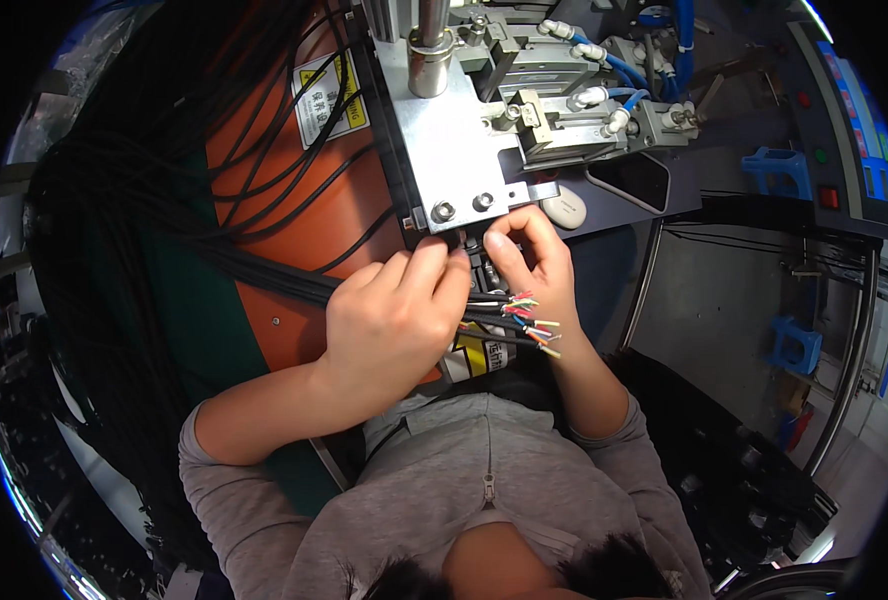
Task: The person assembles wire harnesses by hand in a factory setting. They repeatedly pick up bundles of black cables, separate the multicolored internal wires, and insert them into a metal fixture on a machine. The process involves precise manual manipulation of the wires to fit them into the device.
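A bundle of black cables (274,275) runs in from the left and passes under my left hand (394,318), which is closed around it. Past that hand, stripped cable ends (529,322) fan out with thin coloured wires showing. My left fingertips reach the front edge of a metal machine plate (454,170). On the other side of the same spot, my right hand (539,265) has thumb and forefinger bent together in a pinch. What sits between its fingertips, under the plate's edge, is too small and hidden to name.
Pneumatic cylinders (569,130) with blue air hoses (684,45) stand behind the plate. A white rounded object (565,208) and a dark phone-like slab (632,182) lie to the right. More black cables (114,190) heap up on the left, over an orange surface (294,225).
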